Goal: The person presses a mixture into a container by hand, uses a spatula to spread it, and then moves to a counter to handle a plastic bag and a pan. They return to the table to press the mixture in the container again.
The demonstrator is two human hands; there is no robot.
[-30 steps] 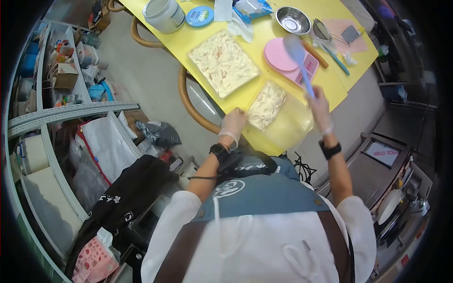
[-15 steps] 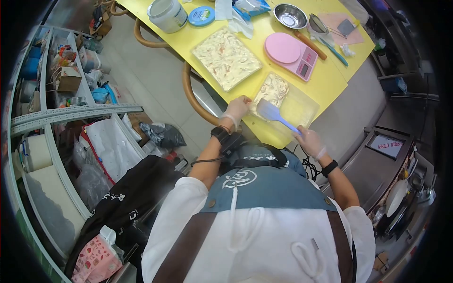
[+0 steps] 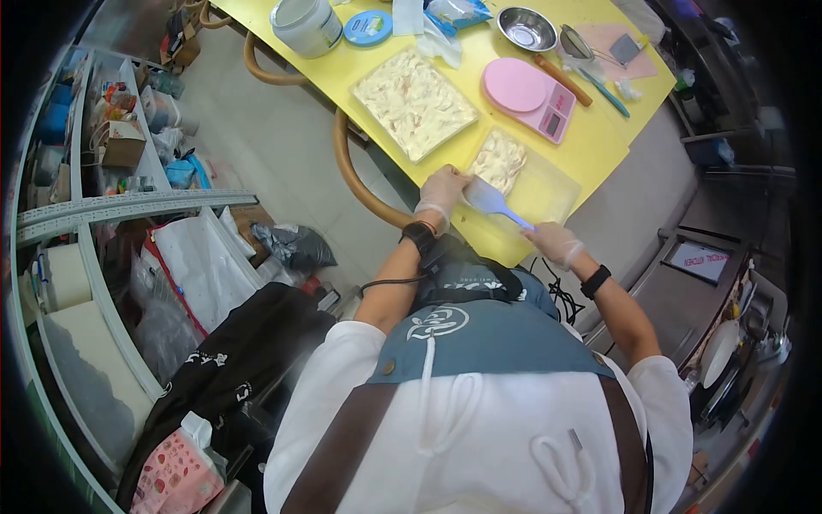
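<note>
In a clear plastic glove, my right hand (image 3: pixel 556 243) grips the handle of a blue spatula (image 3: pixel 488 199). The spatula's blade lies at the lower edge of a small slab of creamy mixture (image 3: pixel 498 160), which sits on the left part of a translucent tray (image 3: pixel 548 188). My gloved left hand (image 3: pixel 443 190) is at the tray's left corner, fingers pressed together beside the blade; what they hold, if anything, is too small to make out. Above and to the left, a larger clear tray (image 3: pixel 414 104) is filled with the same creamy mixture.
On the yellow table (image 3: pixel 599 150) are a pink scale (image 3: pixel 529 96), a metal bowl (image 3: pixel 527 30), a large jar (image 3: pixel 306 27), a blue lid (image 3: pixel 368 28) and a strainer (image 3: pixel 576 43). A chair (image 3: pixel 351 171) stands at the table's left edge.
The spatula blade has moved slightly left and down from the slab, toward my left hand. My right hand has shifted a little left, and my left hand slightly right.
</note>
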